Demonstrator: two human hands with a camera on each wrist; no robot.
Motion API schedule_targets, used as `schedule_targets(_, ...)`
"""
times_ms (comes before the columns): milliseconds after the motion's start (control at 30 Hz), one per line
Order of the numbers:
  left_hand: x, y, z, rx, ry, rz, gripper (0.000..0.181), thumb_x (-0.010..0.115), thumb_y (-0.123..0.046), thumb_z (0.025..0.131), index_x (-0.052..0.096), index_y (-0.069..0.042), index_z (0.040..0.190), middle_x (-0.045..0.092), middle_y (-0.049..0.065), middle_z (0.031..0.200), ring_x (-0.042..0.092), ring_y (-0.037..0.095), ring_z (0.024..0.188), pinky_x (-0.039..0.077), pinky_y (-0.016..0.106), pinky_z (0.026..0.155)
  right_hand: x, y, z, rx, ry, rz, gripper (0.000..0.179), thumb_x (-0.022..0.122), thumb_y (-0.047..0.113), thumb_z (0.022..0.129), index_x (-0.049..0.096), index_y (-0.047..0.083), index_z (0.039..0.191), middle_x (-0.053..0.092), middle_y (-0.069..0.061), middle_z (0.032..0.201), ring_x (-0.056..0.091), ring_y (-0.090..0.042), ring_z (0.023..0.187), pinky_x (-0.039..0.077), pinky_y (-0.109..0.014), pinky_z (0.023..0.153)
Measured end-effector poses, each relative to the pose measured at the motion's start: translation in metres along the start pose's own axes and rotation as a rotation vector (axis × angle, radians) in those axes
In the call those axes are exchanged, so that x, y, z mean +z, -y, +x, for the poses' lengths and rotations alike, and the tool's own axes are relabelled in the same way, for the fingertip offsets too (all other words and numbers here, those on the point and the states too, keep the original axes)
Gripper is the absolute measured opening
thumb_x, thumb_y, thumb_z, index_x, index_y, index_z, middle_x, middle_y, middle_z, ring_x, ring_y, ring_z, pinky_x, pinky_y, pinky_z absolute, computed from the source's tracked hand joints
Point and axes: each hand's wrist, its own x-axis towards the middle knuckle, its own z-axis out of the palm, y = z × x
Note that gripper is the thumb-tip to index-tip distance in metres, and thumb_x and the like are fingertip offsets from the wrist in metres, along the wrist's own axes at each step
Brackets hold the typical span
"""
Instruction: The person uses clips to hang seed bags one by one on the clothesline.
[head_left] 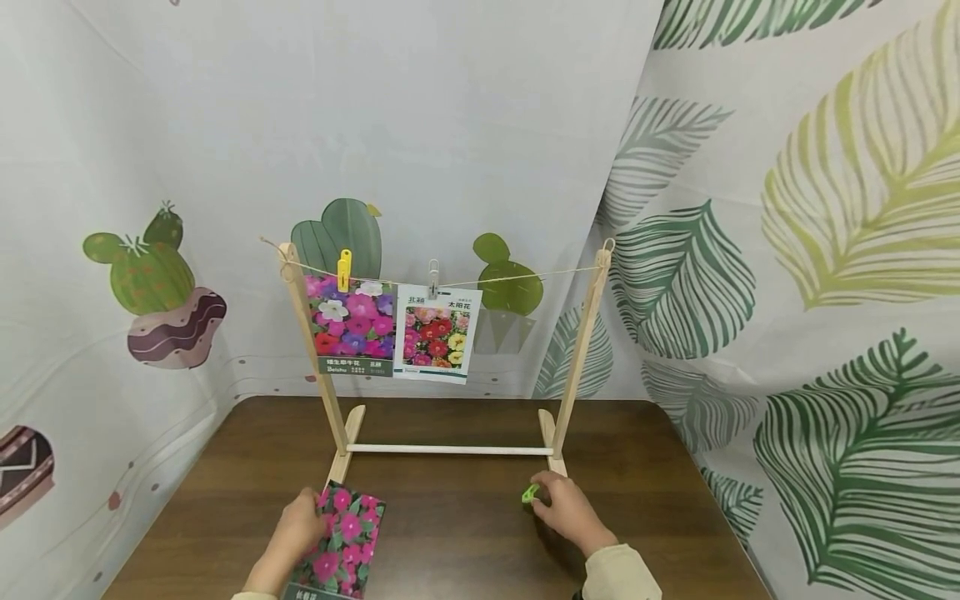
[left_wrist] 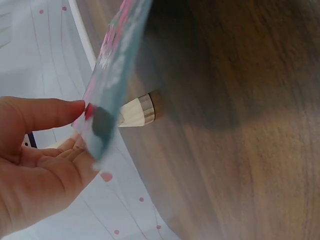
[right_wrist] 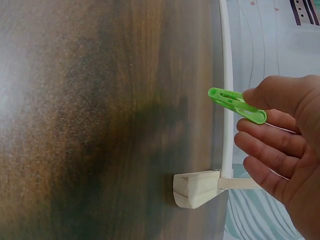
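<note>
My left hand [head_left: 298, 525] pinches the edge of a seed packet [head_left: 348, 537] printed with pink flowers, held above the table at the front left. In the left wrist view that packet [left_wrist: 114, 75] shows nearly edge-on between thumb and fingers. Between thumb and forefinger, my right hand [head_left: 568, 508] grips a green clothespin [head_left: 530, 492], seen side-on in the right wrist view. Behind both hands, two seed packets hang from a string: a purple-and-pink one [head_left: 352, 325] under a yellow clothespin [head_left: 344, 271], and a white-bordered one [head_left: 435, 333] under a pale clothespin [head_left: 433, 279].
A wooden frame stands on the brown table [head_left: 457, 517], its left post [head_left: 318, 358] and right post [head_left: 581, 354] carrying the string [head_left: 536, 275]. A white rod [head_left: 450, 450] joins the feet low down. Printed curtains [head_left: 487, 125] hang behind.
</note>
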Motion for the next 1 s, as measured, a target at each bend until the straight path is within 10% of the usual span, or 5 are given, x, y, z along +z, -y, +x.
schedule_targets(1000, -0.007, -0.027, 0.008, 0.082, -0.070, -0.016, 0.011, 0.058, 0.002, 0.086, 0.057, 0.011, 0.091, 0.058, 0.008, 0.071, 0.053, 0.019, 0.063, 0.046, 0.033, 0.054, -0.014, 0.011, 0.007, -0.086, -0.105, -0.128, 0.023, 0.073, 0.005, 0.082, 0.065, -0.004, 0.101, 0.064, -0.012, 0.096, 0.064, -0.025, 0.087, 0.053, -0.041, 0.074)
